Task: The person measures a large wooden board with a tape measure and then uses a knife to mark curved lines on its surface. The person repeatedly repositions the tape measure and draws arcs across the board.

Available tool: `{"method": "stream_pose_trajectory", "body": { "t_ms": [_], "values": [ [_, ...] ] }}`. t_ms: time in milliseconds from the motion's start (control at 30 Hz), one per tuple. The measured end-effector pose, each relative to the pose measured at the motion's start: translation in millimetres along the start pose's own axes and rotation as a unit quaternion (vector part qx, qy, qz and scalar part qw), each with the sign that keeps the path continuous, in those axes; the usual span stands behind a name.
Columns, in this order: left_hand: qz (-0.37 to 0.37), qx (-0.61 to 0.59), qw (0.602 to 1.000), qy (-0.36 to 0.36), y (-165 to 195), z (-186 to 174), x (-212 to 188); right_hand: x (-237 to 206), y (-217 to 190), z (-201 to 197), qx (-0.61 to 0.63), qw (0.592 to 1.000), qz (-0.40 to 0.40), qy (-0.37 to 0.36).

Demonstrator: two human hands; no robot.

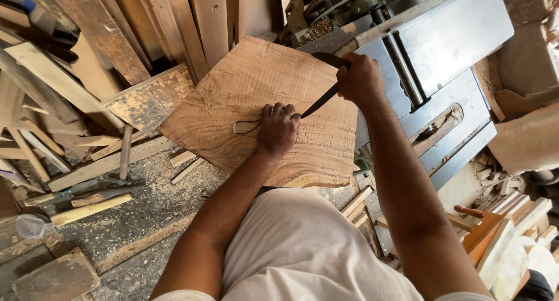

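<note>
While the wooden slab (262, 97) lies tilted across the middle of the frame, its right edge against the grey saw desk (454, 39), my left hand (278, 129) presses down on it, fingers (279, 110) curled together, to stop it shifting. My right hand (361, 79) grips the dark curved blade (323, 97), fingers closed around its handle, tip meeting the marked line (244, 126).

Beyond the hands, rough planks (174, 21) lean upright; to their left, offcuts litter a sawdust-covered floor (140, 219), and to their right stands what seems a grey metal saw table (460, 39).
</note>
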State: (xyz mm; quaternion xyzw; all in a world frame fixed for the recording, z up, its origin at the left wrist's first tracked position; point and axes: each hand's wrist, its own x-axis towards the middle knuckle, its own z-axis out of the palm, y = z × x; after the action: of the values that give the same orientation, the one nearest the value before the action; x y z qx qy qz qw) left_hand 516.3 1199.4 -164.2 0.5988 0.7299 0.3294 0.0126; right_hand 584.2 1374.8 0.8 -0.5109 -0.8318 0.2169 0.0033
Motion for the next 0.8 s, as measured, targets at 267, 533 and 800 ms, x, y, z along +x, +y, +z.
{"method": "stream_pose_trajectory", "body": {
  "t_ms": [267,533,800],
  "values": [
    [0.010,0.009,1.000,-0.008,-1,4,-2,4,4,3,-0.003,0.999,0.025,-0.021],
    [0.007,0.013,1.000,-0.019,-1,4,0,5,2,1,0.008,1.000,0.011,-0.017],
    [0.009,0.018,1.000,0.006,-2,7,-4,11,1,-3,-0.009,0.998,0.030,-0.052]
  ]
}}
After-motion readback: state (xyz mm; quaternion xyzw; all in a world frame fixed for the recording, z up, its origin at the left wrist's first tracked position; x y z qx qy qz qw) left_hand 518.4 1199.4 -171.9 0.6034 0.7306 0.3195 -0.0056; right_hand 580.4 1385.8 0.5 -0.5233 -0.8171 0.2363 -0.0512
